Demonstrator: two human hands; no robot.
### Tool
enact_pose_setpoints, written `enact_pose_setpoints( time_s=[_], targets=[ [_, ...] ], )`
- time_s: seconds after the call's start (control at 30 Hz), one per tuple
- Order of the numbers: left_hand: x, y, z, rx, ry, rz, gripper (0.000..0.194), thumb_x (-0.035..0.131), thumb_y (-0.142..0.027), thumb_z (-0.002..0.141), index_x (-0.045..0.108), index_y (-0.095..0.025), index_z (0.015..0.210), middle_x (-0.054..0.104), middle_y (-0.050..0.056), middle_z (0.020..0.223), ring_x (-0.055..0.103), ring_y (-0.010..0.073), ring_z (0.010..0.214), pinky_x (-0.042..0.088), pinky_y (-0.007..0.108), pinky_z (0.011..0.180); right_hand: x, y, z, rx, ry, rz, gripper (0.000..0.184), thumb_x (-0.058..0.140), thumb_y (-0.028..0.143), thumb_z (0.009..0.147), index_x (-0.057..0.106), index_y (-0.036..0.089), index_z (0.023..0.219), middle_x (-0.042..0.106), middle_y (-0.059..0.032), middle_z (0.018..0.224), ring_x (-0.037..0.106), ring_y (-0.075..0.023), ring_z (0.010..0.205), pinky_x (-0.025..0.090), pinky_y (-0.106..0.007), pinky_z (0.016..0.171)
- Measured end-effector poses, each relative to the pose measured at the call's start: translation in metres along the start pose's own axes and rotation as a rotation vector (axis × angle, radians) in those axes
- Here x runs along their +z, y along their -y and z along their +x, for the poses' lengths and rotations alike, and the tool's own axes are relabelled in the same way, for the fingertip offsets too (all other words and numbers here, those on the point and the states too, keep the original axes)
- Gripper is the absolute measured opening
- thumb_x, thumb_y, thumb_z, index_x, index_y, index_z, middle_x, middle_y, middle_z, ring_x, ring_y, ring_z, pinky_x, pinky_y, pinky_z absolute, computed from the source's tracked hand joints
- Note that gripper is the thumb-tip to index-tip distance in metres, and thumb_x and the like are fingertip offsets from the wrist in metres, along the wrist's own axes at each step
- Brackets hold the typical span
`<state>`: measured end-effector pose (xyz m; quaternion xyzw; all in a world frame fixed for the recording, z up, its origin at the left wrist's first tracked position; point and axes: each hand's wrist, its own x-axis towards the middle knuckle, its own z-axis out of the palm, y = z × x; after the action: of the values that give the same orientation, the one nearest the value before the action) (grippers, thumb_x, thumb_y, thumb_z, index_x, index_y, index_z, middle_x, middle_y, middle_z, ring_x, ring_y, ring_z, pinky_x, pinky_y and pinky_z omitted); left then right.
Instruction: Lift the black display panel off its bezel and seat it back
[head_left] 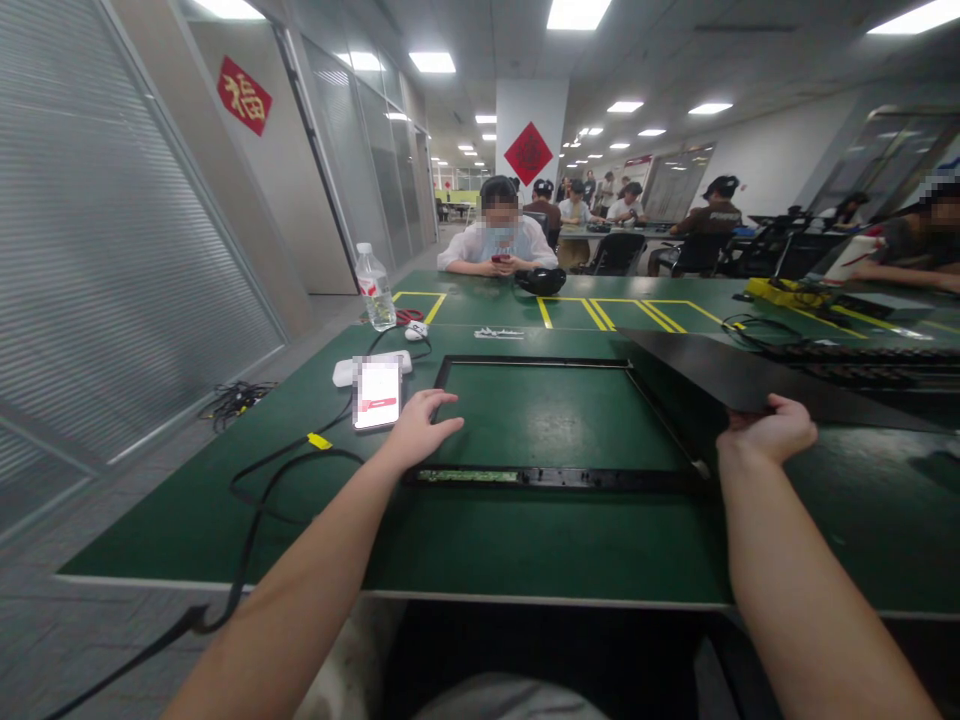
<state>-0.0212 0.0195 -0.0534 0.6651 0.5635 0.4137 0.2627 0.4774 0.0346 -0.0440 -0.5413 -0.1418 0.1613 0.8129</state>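
A black rectangular frame lies flat on the green table, with a green circuit strip along its near side. At its left side is my left hand, fingers spread, thumb pointing right over the frame's opening; whether it touches the frame I cannot tell. My right hand is closed on the near edge of a thin dark panel, palm up. The panel is tilted, raised off the table to the right of the frame. Its underside is mostly hidden.
Left of the frame are a phone, a white power strip, a water bottle and a black cable. Red-handled scissors lie behind. A person sits opposite; black bars lie to the right.
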Motion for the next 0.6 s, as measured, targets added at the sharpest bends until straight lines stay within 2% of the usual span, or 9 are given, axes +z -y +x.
enact_pose_setpoints(
  time_s=[0.07, 0.17, 0.27, 0.37, 0.5, 0.6],
  targets=[
    [0.000, 0.001, 0.000, 0.021, 0.012, 0.029, 0.039, 0.084, -0.044, 0.067, 0.082, -0.026, 0.102, 0.067, 0.013, 0.132, 0.058, 0.0407, 0.135, 0.039, 0.054, 0.122, 0.000, -0.001, -0.002, 0.041, -0.129, 0.119, 0.030, 0.049, 0.025, 0.058, 0.032, 0.028, 0.082, 0.055, 0.0010, 0.093, 0.068, -0.0169, 0.083, 0.057, -0.028, 0.066],
    [0.001, 0.001, -0.001, 0.054, 0.028, 0.079, 0.039, 0.082, -0.044, 0.070, 0.081, -0.025, 0.104, 0.066, 0.014, 0.134, 0.058, 0.0418, 0.135, 0.038, 0.056, 0.122, 0.000, -0.001, -0.005, 0.081, -0.175, 0.164, 0.029, 0.052, 0.019, 0.059, 0.037, 0.028, 0.082, 0.055, 0.0020, 0.091, 0.068, -0.0161, 0.083, 0.056, -0.027, 0.066],
    [0.001, -0.002, -0.002, 0.112, 0.056, 0.147, 0.039, 0.078, -0.045, 0.076, 0.080, -0.024, 0.109, 0.065, 0.016, 0.136, 0.058, 0.0416, 0.135, 0.039, 0.057, 0.121, 0.002, -0.002, -0.007, 0.056, -0.177, 0.173, 0.030, 0.053, 0.016, 0.060, 0.038, 0.027, 0.083, 0.055, 0.0018, 0.092, 0.068, -0.0164, 0.085, 0.055, -0.025, 0.063],
    [0.000, -0.008, -0.006, 0.185, 0.132, 0.216, 0.043, 0.072, -0.048, 0.082, 0.077, -0.022, 0.117, 0.064, 0.015, 0.139, 0.058, 0.0388, 0.136, 0.040, 0.057, 0.122, 0.005, -0.002, -0.009, 0.077, -0.207, 0.159, 0.028, 0.050, 0.012, 0.062, 0.040, 0.026, 0.084, 0.055, 0.0020, 0.090, 0.065, -0.0138, 0.081, 0.052, -0.020, 0.055],
    [0.000, -0.015, -0.012, 0.268, 0.281, 0.280, 0.052, 0.069, -0.052, 0.085, 0.074, -0.021, 0.126, 0.061, 0.018, 0.145, 0.056, 0.0385, 0.138, 0.043, 0.057, 0.119, 0.007, -0.001, -0.013, 0.175, -0.246, 0.165, 0.030, 0.051, 0.005, 0.066, 0.044, 0.025, 0.088, 0.055, 0.0029, 0.092, 0.061, -0.0113, 0.076, 0.049, -0.018, 0.051],
    [0.002, -0.016, -0.014, 0.301, 0.360, 0.306, 0.052, 0.070, -0.054, 0.085, 0.074, -0.021, 0.126, 0.061, 0.018, 0.146, 0.056, 0.0395, 0.138, 0.045, 0.058, 0.118, 0.005, -0.003, -0.013, 0.288, -0.173, 0.193, 0.031, 0.050, 0.003, 0.070, 0.042, 0.025, 0.089, 0.053, 0.0046, 0.094, 0.058, -0.0089, 0.074, 0.049, -0.016, 0.053]
  ],
)
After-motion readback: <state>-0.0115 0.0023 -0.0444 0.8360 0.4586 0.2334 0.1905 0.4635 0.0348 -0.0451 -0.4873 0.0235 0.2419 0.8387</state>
